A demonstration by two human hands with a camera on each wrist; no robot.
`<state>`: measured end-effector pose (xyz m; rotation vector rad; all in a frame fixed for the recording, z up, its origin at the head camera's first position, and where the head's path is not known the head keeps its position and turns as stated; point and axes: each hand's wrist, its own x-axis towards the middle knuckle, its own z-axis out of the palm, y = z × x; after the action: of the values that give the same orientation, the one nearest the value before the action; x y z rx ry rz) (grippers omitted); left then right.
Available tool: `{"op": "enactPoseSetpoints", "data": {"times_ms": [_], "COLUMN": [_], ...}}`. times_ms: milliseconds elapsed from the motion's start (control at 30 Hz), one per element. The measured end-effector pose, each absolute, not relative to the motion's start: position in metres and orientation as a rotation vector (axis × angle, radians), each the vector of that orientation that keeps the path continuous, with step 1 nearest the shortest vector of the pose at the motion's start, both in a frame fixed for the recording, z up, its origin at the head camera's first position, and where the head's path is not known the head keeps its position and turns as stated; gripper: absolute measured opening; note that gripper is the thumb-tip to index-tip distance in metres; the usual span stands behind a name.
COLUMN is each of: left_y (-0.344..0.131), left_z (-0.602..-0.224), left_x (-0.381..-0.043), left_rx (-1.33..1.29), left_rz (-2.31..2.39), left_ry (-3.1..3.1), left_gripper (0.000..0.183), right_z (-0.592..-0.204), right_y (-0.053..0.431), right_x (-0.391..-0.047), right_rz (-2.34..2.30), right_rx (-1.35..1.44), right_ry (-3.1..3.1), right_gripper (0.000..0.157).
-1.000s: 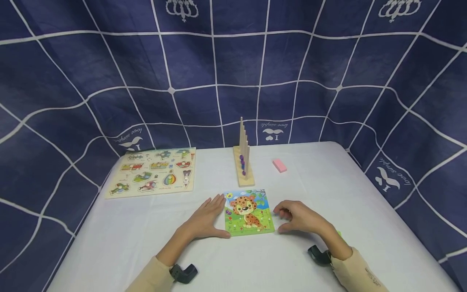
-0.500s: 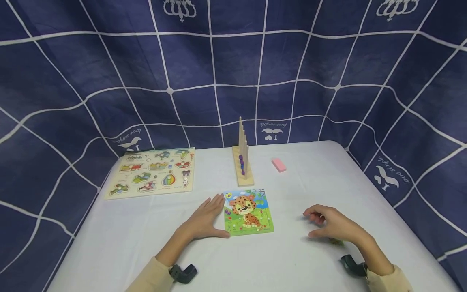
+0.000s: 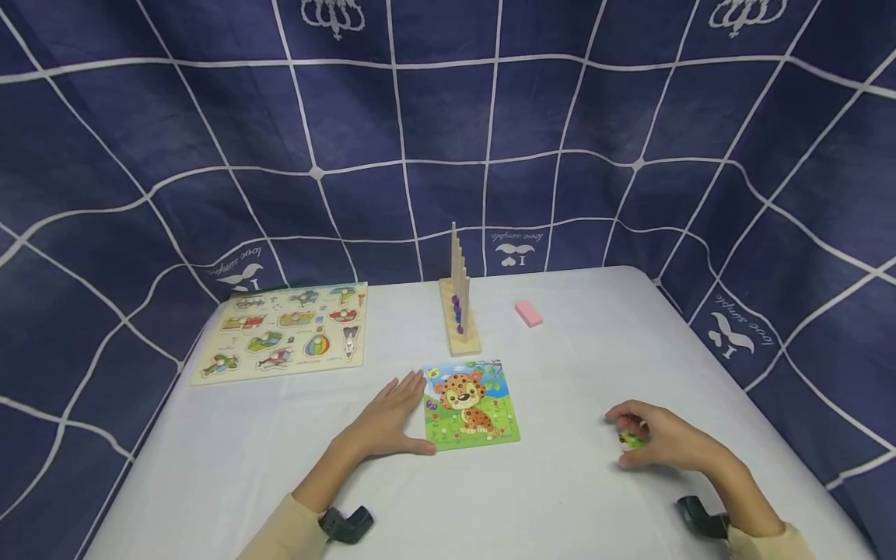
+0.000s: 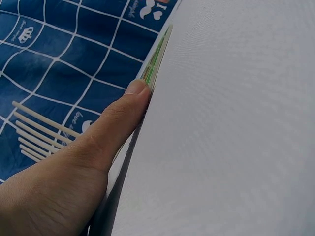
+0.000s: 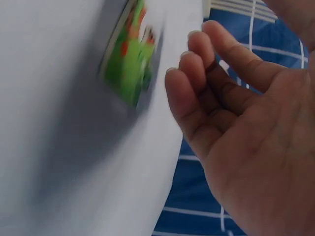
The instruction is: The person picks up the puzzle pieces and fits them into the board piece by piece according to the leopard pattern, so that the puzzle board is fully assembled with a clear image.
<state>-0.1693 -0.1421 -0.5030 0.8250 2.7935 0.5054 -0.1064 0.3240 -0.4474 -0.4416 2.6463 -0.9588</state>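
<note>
My left hand (image 3: 392,420) rests on the white tabletop, its thumb and fingers spread along the left side of a square leopard picture puzzle (image 3: 472,406). In the left wrist view, the thumb (image 4: 118,120) touches the edge of the thin puzzle board (image 4: 156,59). Farther right, my right hand (image 3: 668,439) hovers with curved fingers over a small green puzzle piece (image 3: 631,442), part of which the hand hides. The right wrist view shows this piece (image 5: 127,59) lying on the table, apart from the fingertips (image 5: 179,88); the thumb is out of sight there.
A wooden peg puzzle board (image 3: 280,330) with vehicle pictures lies at the back left. Behind the leopard puzzle stands a wooden base with upright rods (image 3: 462,342) and purple and blue beads. A pink block (image 3: 528,313) lies at the back right. A blue gridded curtain (image 3: 448,117) surrounds the table.
My right hand has moved right, away from the leopard puzzle, to the small green piece, which now shows between thumb and fingers. The left hand has stayed at the puzzle's left side.
</note>
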Motion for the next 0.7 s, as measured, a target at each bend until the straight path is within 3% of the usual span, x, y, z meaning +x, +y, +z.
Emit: {"op": "enactPoseSetpoints", "data": {"times_ms": [700], "left_y": [-0.143], "left_z": [-0.505], "left_x": [-0.171], "left_rx": [0.826], "left_rz": [0.479], "left_ry": [2.788], "left_gripper": [0.127], "right_z": [-0.46], "right_y": [0.347], "right_x": [-0.099], "right_rz": [-0.871], "right_rx": [-0.155], "right_ry": [2.688], "right_gripper": [0.068]}}
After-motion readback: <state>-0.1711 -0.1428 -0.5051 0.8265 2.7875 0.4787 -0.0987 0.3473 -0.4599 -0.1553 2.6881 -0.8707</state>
